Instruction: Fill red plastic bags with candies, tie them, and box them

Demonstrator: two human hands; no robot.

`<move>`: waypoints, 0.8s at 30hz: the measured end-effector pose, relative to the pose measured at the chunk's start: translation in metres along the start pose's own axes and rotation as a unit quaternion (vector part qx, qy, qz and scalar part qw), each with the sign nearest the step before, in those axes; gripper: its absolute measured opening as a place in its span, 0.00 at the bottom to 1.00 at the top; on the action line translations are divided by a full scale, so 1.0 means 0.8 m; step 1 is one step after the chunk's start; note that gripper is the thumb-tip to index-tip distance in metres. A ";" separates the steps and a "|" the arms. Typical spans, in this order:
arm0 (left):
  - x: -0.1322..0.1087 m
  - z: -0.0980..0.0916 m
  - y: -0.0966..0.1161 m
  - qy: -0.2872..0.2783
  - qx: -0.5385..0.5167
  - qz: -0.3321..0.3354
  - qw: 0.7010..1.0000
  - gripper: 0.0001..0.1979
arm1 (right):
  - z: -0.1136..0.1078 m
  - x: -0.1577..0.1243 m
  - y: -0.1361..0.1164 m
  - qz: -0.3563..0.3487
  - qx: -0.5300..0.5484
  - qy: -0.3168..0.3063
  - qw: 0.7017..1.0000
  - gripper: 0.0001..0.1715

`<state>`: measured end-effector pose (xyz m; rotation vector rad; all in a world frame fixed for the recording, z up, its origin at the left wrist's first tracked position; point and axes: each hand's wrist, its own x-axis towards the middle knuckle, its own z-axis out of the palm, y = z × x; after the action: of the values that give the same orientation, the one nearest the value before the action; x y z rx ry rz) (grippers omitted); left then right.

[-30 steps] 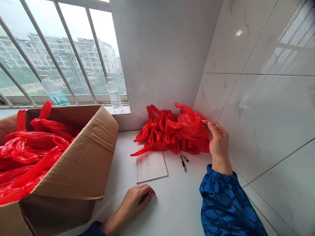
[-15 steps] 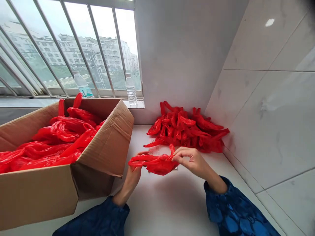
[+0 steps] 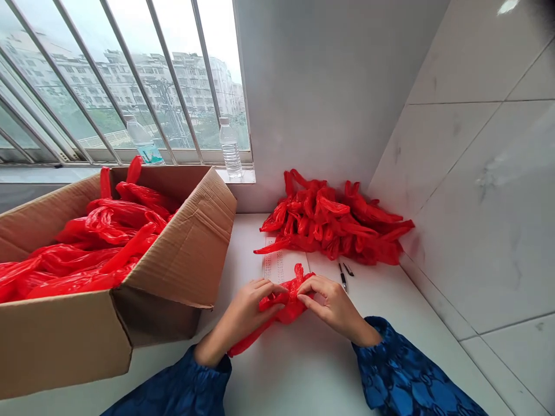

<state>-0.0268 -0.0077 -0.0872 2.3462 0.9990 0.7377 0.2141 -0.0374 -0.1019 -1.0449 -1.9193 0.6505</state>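
An open brown cardboard box (image 3: pixel 56 341) stands at left. Next, the bare left hand (image 3: pixel 248 309) grasps a crumpled red plastic bag (image 3: pixel 291 313) over the flat white tabletop (image 3: pixel 299 381), and the bare right hand (image 3: pixel 329 301) pinches this bag also.

No word, number or brand can be read with certainty. Small dark characters run in rows down the left part of the flat, rectangular sheet of white paper (image 3: pixel 274 269) on the smooth white tabletop (image 3: pixel 277 381); they are too small to make out, and a crumpled heap of thin, glossy red plastic bags (image 3: pixel 333 222) covers its far edge. A turquoise wrap-around label (image 3: pixel 150 154) with paler marks sits low on the clear, colourless plastic bottle (image 3: pixel 137 132) at the window; its lettering is too blurred to read. Looping dark motifs pattern the shiny blue fabric sleeve (image 3: pixel 405 367), whether letters or ornament cannot be told.
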 end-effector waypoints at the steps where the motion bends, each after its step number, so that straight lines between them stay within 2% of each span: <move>1: 0.000 0.002 0.000 0.006 0.001 -0.002 1.000 0.07 | 0.001 -0.001 0.000 -0.002 -0.005 0.004 1.000 0.05; 3: 0.001 0.005 0.000 0.021 -0.011 -0.001 1.000 0.06 | 0.004 -0.001 -0.001 -0.006 -0.020 0.010 1.000 0.02; 8: 0.000 0.008 0.006 0.054 -0.038 -0.021 0.998 0.07 | 0.013 -0.001 -0.008 -0.032 -0.079 0.030 0.996 0.10; 12: -0.002 0.011 0.006 0.067 -0.028 -0.014 0.997 0.08 | 0.020 -0.001 -0.010 -0.041 -0.111 0.033 0.992 0.08; 17: -0.002 0.013 -0.002 0.082 -0.013 -0.007 0.997 0.09 | 0.023 -0.002 -0.007 -0.054 -0.122 0.037 0.990 0.02; 24: 0.000 0.013 0.000 0.102 -0.003 -0.020 0.995 0.10 | 0.012 -0.001 -0.007 -0.055 -0.104 0.031 0.993 0.07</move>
<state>-0.0200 -0.0100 -0.0948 2.2727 1.1233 0.9781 0.2036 -0.0412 -0.1033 -1.0654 -2.0043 0.3580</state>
